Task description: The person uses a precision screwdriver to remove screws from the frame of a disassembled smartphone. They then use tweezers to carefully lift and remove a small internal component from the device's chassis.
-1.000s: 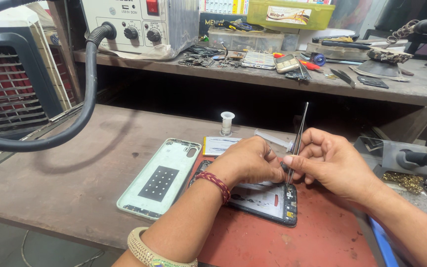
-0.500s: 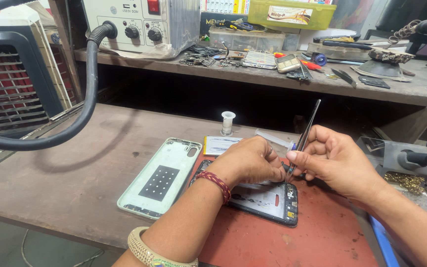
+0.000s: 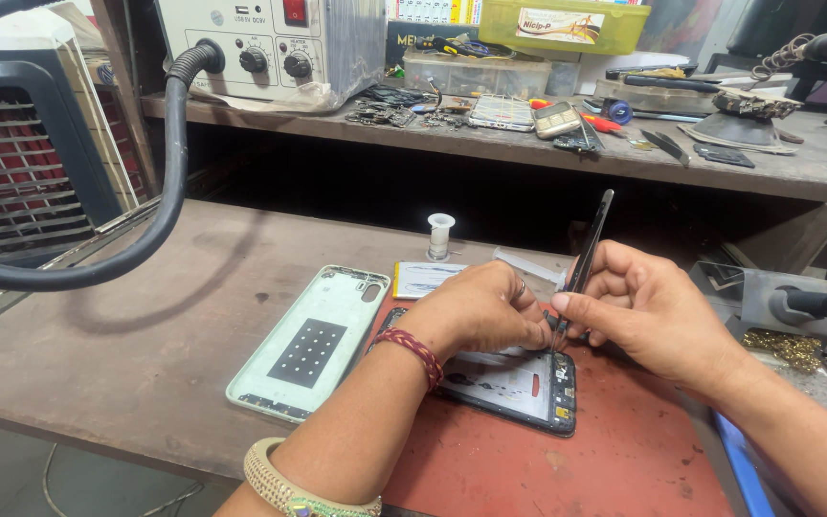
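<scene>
Right hand (image 3: 648, 316) pinches slim dark metal tweezers (image 3: 588, 251) over the opened black phone chassis (image 3: 519, 383); left hand (image 3: 480, 308) presses fingertips on it. Pale green back cover (image 3: 313, 340), already removed, lies left of the chassis; internal work unfinished.

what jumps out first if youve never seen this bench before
The eye goes to the two hands meeting mid-bench: the right hand pinches dark tweezers with the tips down at the opened phone on the red mat, while the left hand rests on the phone. Just left lies the pale green back cover, inner side up, and a thick black hose curves across the left side from the grey control unit on the shelf.
</scene>
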